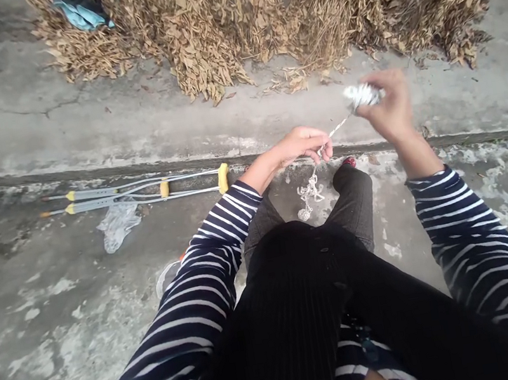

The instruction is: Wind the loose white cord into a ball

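Now | right hand (pixel 388 108) clamped on white cord bundle (pixel 363 95) | left hand (pixel 305 146) closed on strand (pixel 334 130)

Both arms reach forward in striped sleeves (pixel 475 245), spread wide at the elbows. The left hand (pixel 305 146) sits low, palm down, fingers curled inward. The right hand (pixel 386 108) is raised higher and farther out, wrist bent, fingers closed in a grip.
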A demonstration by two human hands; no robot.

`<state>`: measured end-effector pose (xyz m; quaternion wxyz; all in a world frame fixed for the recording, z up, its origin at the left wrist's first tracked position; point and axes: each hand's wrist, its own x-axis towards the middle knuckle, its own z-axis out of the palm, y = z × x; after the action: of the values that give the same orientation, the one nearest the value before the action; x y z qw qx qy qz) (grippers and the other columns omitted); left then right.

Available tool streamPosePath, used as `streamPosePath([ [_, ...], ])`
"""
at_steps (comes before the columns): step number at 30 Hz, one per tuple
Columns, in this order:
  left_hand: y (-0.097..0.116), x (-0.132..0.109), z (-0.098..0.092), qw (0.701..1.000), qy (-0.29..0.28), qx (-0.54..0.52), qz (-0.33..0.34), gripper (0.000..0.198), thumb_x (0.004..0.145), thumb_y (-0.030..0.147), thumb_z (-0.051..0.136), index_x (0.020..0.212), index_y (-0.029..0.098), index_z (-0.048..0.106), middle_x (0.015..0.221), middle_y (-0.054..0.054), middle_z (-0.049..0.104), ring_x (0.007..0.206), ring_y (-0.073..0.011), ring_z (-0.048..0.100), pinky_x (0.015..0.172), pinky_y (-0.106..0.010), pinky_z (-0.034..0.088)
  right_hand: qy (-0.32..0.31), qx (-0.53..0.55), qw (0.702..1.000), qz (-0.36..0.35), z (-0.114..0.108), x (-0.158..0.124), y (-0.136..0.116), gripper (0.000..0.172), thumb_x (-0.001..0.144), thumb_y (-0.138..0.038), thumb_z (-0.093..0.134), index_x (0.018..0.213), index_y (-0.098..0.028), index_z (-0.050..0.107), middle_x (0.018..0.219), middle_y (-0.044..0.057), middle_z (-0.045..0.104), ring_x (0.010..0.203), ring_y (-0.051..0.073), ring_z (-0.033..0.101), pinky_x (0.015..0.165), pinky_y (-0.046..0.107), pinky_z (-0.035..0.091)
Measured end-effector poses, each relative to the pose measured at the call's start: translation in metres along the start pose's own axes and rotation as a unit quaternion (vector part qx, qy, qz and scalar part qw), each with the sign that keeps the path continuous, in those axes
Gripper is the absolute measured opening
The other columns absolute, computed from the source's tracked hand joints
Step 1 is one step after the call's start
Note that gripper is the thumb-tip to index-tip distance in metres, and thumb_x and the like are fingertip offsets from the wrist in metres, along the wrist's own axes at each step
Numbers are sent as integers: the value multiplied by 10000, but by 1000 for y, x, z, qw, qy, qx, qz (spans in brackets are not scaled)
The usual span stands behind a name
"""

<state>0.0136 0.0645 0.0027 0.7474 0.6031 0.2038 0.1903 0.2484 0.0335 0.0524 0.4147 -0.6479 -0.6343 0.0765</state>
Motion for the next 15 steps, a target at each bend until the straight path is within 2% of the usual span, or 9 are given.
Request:
streamPosePath([
  [2,18,1,0,999,15,33,1,336,915,380,745,839,54,723,838,-129,755,729,-126,709,651,-227,556,-110,-85,990,17,8,-12,1,455,677,-114,745,1124,-202,734,1162,106,627,1104,292,593,1038,538,515],
  [4,29,4,0,997,19,69,-16,279,918,310,724,808,54,729,802,-112,755,701,-117,705,629,-208,539,-209,-147,966,29,13,-23,0,496,662,-102,738,1149,-195,760,1179,105,628,1060,286,622,977,479,546],
  [7,34,10,0,994,8,103,-32,224,893,238,713,765,57,743,744,-95,747,673,-121,703,624,-207,533,-302,-155,940,26,10,-28,0,474,621,-133,772,1084,-224,805,1101,72,671,971,261,645,893,412,563],
  [9,31,13,-1,994,11,110,-28,201,875,217,719,757,59,757,732,-95,747,673,-133,707,649,-229,547,-369,-49,927,51,2,-24,3,443,566,-162,797,1003,-235,821,956,33,697,817,205,642,746,343,569],
  [10,30,14,-2,993,15,110,-25,192,868,213,724,760,59,765,733,-97,749,677,-140,710,663,-242,554,-412,26,907,83,-2,-22,6,433,549,-183,804,978,-240,822,875,15,697,722,170,622,655,305,551],
  [12,26,15,-3,994,19,106,-22,188,858,220,741,774,56,776,750,-104,756,693,-151,718,687,-261,565,-476,169,846,173,-10,-20,12,430,531,-218,810,960,-246,820,776,-5,696,579,124,571,507,248,480],
  [13,24,15,-3,995,18,100,-22,198,855,234,754,778,53,776,761,-109,758,703,-154,721,696,-265,567,-485,223,818,215,-12,-21,15,436,516,-224,811,952,-243,816,757,-5,701,543,116,561,467,233,453],
  [15,19,14,-2,997,10,78,-21,243,855,278,778,772,50,766,779,-117,757,713,-153,723,709,-270,572,-461,311,788,264,-13,-26,19,455,466,-216,813,921,-217,794,774,9,721,548,127,590,460,230,460],
])
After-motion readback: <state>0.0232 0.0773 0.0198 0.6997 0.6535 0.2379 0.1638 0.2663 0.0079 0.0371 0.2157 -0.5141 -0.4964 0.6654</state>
